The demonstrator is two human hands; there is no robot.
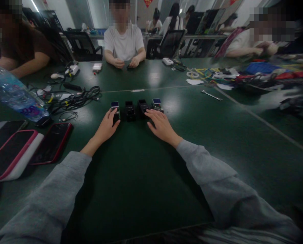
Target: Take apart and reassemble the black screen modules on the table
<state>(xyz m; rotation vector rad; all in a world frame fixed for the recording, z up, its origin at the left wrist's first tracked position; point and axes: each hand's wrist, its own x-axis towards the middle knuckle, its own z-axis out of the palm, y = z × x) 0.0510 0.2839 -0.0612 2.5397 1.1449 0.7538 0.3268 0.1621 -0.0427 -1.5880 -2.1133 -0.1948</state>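
Observation:
Four small parts would be too exact, so: several small electronic pieces stand in a row on the dark green table (141, 176). At the row's left end is a circuit board with a small screen (115, 105); my left hand (108, 125) touches it, thumb and fingers apart. Two black plastic housings, one left (129, 110) and one right (142, 105), sit in the middle. My right hand (163, 126) reaches over the right housing's near end with fingers spread. Beyond those fingertips stands another circuit board with a screen (156, 101), its lower part partly covered by my hand.
Phones, one red-edged (53, 142) and one pink-edged (12, 154), lie at left beside a tilted plastic bottle (19, 93). Black cables (77, 100) tangle behind them. A wrench (211, 95) lies at right, before piled wires (204, 74). A person (124, 40) sits opposite.

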